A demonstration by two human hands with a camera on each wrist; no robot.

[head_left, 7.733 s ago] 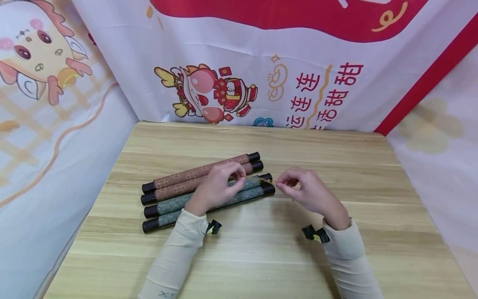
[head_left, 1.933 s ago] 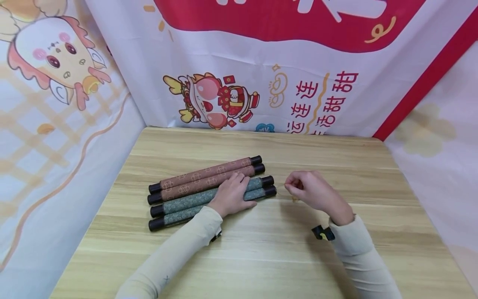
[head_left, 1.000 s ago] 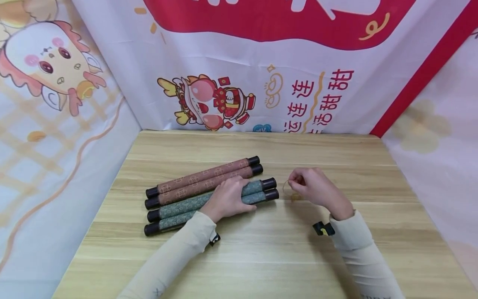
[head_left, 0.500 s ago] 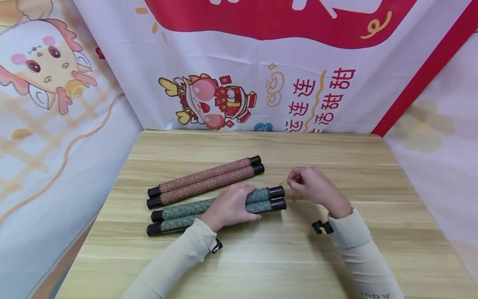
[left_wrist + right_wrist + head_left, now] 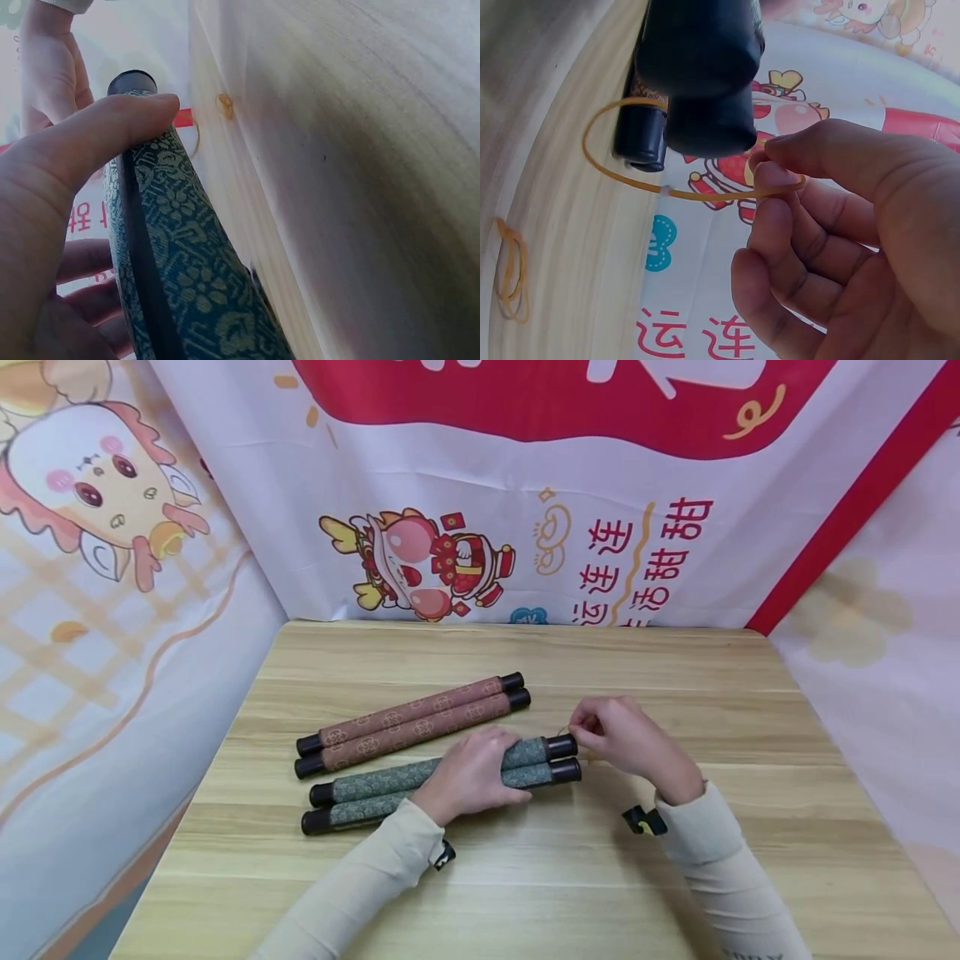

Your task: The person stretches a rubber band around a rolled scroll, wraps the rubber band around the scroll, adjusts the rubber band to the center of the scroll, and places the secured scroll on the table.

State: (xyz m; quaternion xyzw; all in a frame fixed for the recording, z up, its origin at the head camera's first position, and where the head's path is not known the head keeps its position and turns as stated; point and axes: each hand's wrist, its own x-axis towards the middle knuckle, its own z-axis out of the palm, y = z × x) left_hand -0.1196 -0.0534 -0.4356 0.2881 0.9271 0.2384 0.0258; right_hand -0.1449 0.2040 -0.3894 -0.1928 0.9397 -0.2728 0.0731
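Observation:
Two green patterned scrolls with black end caps lie side by side on the wooden table. My left hand grips both around the middle; in the left wrist view the thumb presses over the green scrolls. My right hand pinches a thin yellow rubber band just off the right ends. The loop hangs against the black end caps. Two brown patterned scrolls lie apart, just behind the green pair.
A spare rubber band lies on the table near the scroll ends, seen as a rubber band in the left wrist view too. Printed cloth banners wall in the table at the back and both sides.
The green pair has slid away from the brown pair, toward me and to the right, under my left hand. My right hand has brought the rubber band left, up to the end caps.

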